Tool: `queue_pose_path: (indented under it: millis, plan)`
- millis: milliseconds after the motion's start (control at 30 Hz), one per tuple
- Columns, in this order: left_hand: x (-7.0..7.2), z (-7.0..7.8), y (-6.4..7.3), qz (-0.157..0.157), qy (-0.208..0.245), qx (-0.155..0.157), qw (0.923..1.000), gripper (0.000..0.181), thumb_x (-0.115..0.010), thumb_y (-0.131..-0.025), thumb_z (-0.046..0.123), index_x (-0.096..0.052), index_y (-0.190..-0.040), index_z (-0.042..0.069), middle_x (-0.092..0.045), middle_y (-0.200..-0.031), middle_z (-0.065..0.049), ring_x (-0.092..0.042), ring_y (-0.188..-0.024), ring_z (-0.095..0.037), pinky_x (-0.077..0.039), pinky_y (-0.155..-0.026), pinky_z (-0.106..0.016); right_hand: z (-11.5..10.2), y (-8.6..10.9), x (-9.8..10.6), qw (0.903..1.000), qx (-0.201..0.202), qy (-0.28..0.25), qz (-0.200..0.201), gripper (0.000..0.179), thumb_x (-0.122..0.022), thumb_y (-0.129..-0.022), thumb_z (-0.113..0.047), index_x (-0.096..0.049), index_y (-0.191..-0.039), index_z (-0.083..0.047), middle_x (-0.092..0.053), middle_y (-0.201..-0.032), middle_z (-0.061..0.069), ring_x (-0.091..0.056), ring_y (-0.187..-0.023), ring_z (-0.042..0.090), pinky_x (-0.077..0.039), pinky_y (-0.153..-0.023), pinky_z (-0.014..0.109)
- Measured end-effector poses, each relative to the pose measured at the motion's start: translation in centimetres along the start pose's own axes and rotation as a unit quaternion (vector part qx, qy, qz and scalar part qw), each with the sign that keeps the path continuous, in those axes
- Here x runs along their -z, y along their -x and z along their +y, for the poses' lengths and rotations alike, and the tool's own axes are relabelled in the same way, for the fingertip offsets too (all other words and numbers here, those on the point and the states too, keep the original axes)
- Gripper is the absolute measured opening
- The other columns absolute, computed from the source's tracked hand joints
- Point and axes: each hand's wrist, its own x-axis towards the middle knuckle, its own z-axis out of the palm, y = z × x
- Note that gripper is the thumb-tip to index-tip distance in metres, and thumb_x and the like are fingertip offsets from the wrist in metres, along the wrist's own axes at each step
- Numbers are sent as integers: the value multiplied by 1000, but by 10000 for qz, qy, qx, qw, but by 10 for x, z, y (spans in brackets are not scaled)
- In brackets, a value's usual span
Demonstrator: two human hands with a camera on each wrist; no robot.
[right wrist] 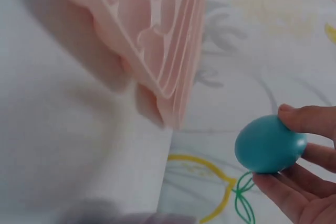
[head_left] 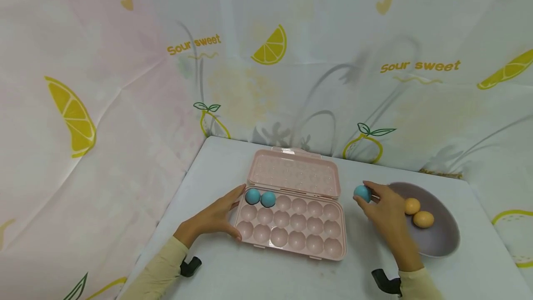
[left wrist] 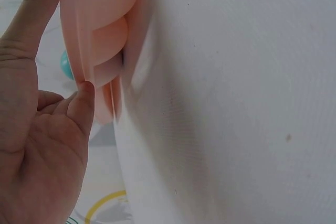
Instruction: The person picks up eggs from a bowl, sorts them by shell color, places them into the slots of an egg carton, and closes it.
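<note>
A pink plastic egg box (head_left: 290, 226) lies with its lid (head_left: 294, 172) folded back behind it. Two blue eggs, the outer one (head_left: 252, 196) and its neighbour (head_left: 268, 199), sit in the back row's leftmost cups. My left hand (head_left: 214, 214) holds the box by its left side, thumb at the front corner and fingers toward the back. To the right of the box, my right hand (head_left: 387, 209) pinches another blue egg (right wrist: 270, 144) between thumb and fingertips, raised over the table near the bowl.
A grey-purple bowl (head_left: 447, 240) stands at the right, partly behind my right forearm, with two orange-yellow eggs (head_left: 423, 219) visible in it. The white table (head_left: 287, 281) meets a lemon-printed cloth (head_left: 233, 82) at its back and left.
</note>
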Motion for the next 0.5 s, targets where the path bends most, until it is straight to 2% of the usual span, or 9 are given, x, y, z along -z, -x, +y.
queue_pose_path:
  millis: [33, 100, 267, 500]
  plan:
    - [0, 0, 0, -2, 0, -15, 10000, 142, -97, -49, 32, -8, -156, 2, -13, -161, -14, -18, -146, -20, -36, -111, -29, -2, 0, -3, 9999, 59, -82, -31, 42, -85, -71, -2, -69, -109, 8, -68, -101, 25, -69, -88, 39, -59, -72, 43]
    - [0, -1, 0, -6, -20, -77, 10000, 142, -97, -50, 33, -8, -155, 1, -13, -161, -15, -19, -146, -22, -36, -110, -31, -7, 0, -9, 9996, 160, -209, -82, 41, -85, -72, -1, -69, -108, 8, -68, -102, 24, -69, -89, 39, -59, -72, 44]
    - [1, 0, 0, -16, 12, -114, 9999, 142, -97, -50, 34, -8, -155, -1, -13, -161, -17, -19, -146, -25, -37, -110, -33, -17, -1, -24, 9982, 263, -523, -155, 40, -85, -71, -1, -69, -107, 6, -68, -102, 21, -70, -89, 37, -60, -72, 43]
    - [0, 0, 1, 27, -13, 6, 10000, 141, -97, -50, 34, -9, -156, 2, -14, -161, -14, -19, -146, -21, -36, -110, -31, -33, -3, -47, 9952, 128, -860, -454, 40, -85, -74, -7, -68, -108, 3, -68, -103, 15, -69, -93, 32, -60, -76, 40]
